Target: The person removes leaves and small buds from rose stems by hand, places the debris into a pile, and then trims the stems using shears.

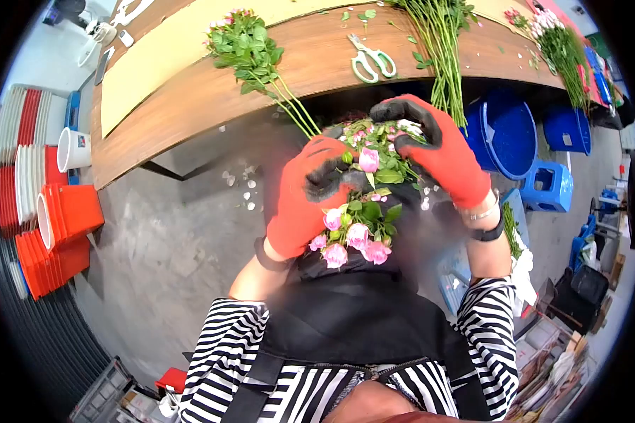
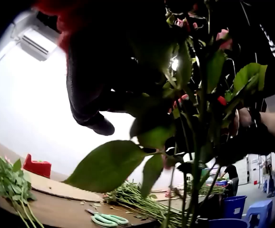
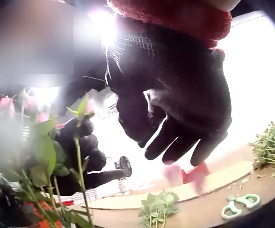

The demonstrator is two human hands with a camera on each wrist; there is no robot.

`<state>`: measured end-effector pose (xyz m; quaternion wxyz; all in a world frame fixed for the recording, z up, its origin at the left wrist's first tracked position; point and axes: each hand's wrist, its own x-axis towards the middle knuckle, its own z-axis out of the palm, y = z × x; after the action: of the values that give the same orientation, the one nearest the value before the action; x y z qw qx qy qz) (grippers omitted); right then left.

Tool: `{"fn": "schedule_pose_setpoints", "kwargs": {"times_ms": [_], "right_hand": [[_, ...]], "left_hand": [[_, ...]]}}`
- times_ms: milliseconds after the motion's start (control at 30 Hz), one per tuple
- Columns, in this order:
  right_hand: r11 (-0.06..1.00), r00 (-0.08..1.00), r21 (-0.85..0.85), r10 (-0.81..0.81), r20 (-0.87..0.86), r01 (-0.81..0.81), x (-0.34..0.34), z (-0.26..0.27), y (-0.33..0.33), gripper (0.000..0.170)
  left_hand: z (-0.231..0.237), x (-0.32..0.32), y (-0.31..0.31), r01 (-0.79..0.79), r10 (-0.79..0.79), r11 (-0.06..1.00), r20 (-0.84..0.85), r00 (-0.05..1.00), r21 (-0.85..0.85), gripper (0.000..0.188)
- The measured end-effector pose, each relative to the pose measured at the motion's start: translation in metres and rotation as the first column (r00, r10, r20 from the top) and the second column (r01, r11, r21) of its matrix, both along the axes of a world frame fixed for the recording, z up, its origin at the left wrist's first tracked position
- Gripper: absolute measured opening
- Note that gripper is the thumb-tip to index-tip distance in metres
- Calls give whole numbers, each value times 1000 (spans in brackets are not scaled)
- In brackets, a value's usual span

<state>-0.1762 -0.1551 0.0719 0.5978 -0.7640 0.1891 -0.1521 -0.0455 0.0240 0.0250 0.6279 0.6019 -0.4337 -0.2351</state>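
One bunch of pink roses with green leaves (image 1: 371, 210) is located in front of a person wearing a black apron (image 1: 360, 317) and black-and-white striped sleeves (image 1: 488, 345). Bearings are taken from this bunch in the head view.

The left hand (image 1: 310, 180), in a red glove with black-coated fingers, is at 10 o'clock. Its fingers are curled and clamped on the bunch's stems; leaves hide the exact contact. The right hand (image 1: 441, 151), gloved alike, is at 2 o'clock. Its thumb and fingers are apart, curved beside the upper blooms; whether a fingertip touches them cannot be told. Two blurred pink shapes (image 3: 172, 174) appear just below its fingertips in the right wrist view.

A brown wooden table (image 1: 155, 130) bears metal scissors with pale green handles (image 1: 367, 51) at 12 o'clock, a leafy bunch with pink tips (image 1: 250, 53) at 11, and long green stems (image 1: 441, 49) at 1, their ends past the table edge.

A round blue bucket (image 1: 476, 134) stands at 2 o'clock, a blue plastic stool (image 1: 547, 187) at 3, and stacked orange-red bins (image 1: 70, 211) at 9.
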Motion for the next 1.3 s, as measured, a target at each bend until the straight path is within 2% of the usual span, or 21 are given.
{"fn": "schedule_pose_setpoints", "kwargs": {"times_ms": [33,100,133,200,300,433,533,600,667,700,767,833,867,933,967,1000,1100,1133,1233,1267,1300], "right_hand": [[995,998,100,-13,59,7,2,13,10,40],[989,1000,146,-3,5,2,1,27,18,36],[997,998,75,-1,60,-3,1,25,22,35],[998,986,-70,8,167,4,2,18,30,34],[981,988,-180,-46,146,72,6,11,39,34],[978,977,160,-160,144,137,10,10,47,21],[890,971,395,-239,-26,230,14,4,50,15],[850,941,493,-298,159,186,17,-13,44,14],[824,886,460,-439,148,332,15,-34,32,11],[881,916,384,-362,173,276,3,-39,27,12],[924,931,178,-357,79,339,-6,-17,35,21],[930,896,145,-365,254,337,-1,-1,51,30],[931,867,127,-364,340,342,2,7,56,35],[942,957,-278,-113,265,188,-6,25,50,43],[883,982,-462,1,188,88,-9,30,48,47],[799,987,-591,-23,157,112,-5,29,53,47],[558,990,-819,-104,93,136,2,33,68,46],[573,990,-808,-104,96,139,2,31,68,42],[752,977,-625,-133,166,208,0,23,61,41],[781,969,-577,-158,188,239,0,22,57,40],[816,961,-514,-184,205,266,-1,21,55,39]], "left_hand": [[3,-1,2,0,4,1000,-187,982,24,27],[11,-4,0,16,18,998,-534,845,60,28],[10,2,2,83,-42,994,-448,893,72,33],[7,3,2,112,-82,993,-522,849,26,35],[5,1,1,101,-62,994,-569,820,36,37],[10,-6,-2,75,-45,997,-578,815,28,32],[2,-1,-2,113,-90,994,-550,830,7,30],[-12,3,-1,122,-109,993,-475,873,-4,29],[-3,2,-4,45,-47,999,-599,799,-19,20],[0,2,-5,1,-17,1000,-655,756,-25,17],[0,6,-11,-105,98,994,-649,755,27,12],[13,5,-15,-131,120,990,-767,630,48,12],[7,8,-17,-136,143,988,-728,671,68,12],[14,6,-19,-127,195,981,-694,693,149,14],[20,4,-20,-123,220,974,-676,704,189,16],[26,3,-20,-125,221,972,-597,771,199,17],[4,1,-22,-150,160,986,-648,745,70,18],[12,1,-20,-97,104,994,-682,724,48,24],[9,3,-9,50,-172,983,-780,601,-178,35],[10,0,-1,106,-198,979,-730,655,-171,46],[14,4,-6,173,-229,973,-712,663,-152,43]]}}
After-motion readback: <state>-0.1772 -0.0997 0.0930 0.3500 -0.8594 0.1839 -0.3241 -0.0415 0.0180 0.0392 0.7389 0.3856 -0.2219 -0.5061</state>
